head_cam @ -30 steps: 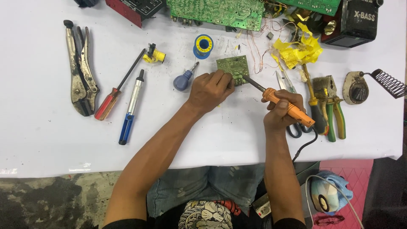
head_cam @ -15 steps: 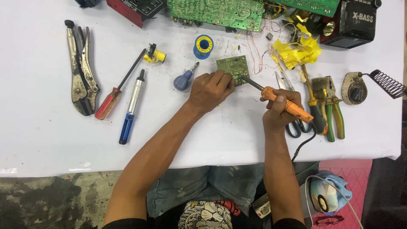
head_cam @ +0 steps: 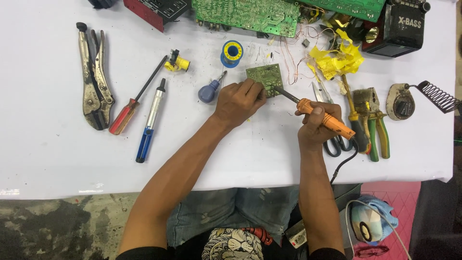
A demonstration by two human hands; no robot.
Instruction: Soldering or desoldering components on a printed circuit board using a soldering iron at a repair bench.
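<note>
- Circuit board (head_cam: 264, 77), small, square and green with pale traces, lies flat on the white table (head_cam: 57, 159), just beyond my left hand (head_cam: 238, 101), whose fingers are pressed together on its near edge.
- My right hand (head_cam: 315, 127) is clamped around the orange soldering iron (head_cam: 323, 118); its dark tip reaches leftward onto the board.
- I judge it best to pin the board firmly, keep my left fingertips away from the tip, and touch only the joint.
- Solder spool (head_cam: 232, 52) sits beyond my left hand.
</note>
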